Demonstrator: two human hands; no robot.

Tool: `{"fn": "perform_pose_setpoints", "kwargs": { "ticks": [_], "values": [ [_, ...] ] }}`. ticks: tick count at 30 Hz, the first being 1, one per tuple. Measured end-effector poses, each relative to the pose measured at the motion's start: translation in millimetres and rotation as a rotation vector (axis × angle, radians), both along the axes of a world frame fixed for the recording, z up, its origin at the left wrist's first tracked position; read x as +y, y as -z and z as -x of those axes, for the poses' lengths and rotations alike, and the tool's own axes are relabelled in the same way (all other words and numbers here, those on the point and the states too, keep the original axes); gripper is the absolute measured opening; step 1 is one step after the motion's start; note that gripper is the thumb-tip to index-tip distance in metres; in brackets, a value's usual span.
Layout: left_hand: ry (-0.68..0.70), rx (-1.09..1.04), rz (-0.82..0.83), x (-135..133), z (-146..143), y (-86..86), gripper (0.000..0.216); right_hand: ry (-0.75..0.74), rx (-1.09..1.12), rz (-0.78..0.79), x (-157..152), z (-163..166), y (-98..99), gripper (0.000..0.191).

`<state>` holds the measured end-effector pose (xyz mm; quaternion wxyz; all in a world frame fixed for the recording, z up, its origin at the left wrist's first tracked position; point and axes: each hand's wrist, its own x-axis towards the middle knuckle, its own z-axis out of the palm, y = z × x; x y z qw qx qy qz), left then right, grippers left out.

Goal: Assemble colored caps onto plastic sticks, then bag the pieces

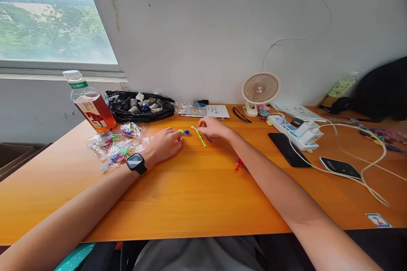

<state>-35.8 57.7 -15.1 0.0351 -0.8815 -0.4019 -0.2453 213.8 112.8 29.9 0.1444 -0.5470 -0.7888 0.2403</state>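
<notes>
My right hand [213, 128] is closed in a pinch at the end of a thin white plastic stick [194, 128]. Just below those fingers a bright green plastic stick [201, 138] lies on the table, and a dark blue stick [208, 139] shows partly under the hand. My left hand [163, 145] rests on the tabletop, fingers curved and thumb apart. By its fingertips are a green curved piece [181, 131] and a small blue round piece [187, 132]. A red plastic piece [238, 164] lies beside my right forearm, partly hidden.
Clear bags of colourful parts [116, 148] lie left, near a tilted-looking drink bottle [92, 108]. Behind stand a black bag of pipe fittings [143, 108] and a small fan [260, 89]. To the right are a black phone [288, 149], a power strip [294, 133] and loose cables.
</notes>
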Motion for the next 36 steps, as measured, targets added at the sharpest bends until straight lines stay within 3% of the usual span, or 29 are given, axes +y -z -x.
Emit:
{"fn": "perform_pose_setpoints", "kwargs": {
  "ticks": [4, 10, 17, 24, 28, 32, 36],
  "values": [
    [-0.005, 0.002, -0.016, 3, 2, 1.2, 0.009, 0.043, -0.111, -0.100, 2, -6, -1.6, 0.020],
    [-0.061, -0.018, -0.024, 3, 2, 4.5, 0.011, 0.007, -0.326, -0.064, -2, -4, 6.8, 0.050],
    [-0.119, -0.067, -0.049, 3, 0, 3.8, 0.014, -0.003, -0.360, -0.046, -3, -1, 7.7, 0.025],
    [-0.119, -0.046, 0.007, 6, 2, 6.4, 0.021, 0.000, -0.287, -0.030, -5, 10, 13.0, 0.024],
    [-0.125, -0.013, -0.004, 5, 2, 5.2, 0.020, -0.054, -0.246, 0.068, -4, 2, -5.7, 0.028],
    [-0.132, 0.020, -0.075, 2, 0, 4.7, 0.020, -0.210, -0.324, 0.205, 3, -42, -39.0, 0.030],
    [-0.121, 0.029, -0.103, 0, -1, 5.1, 0.017, 0.010, -0.462, 0.437, 4, -86, -57.7, 0.045]
  ]
}}
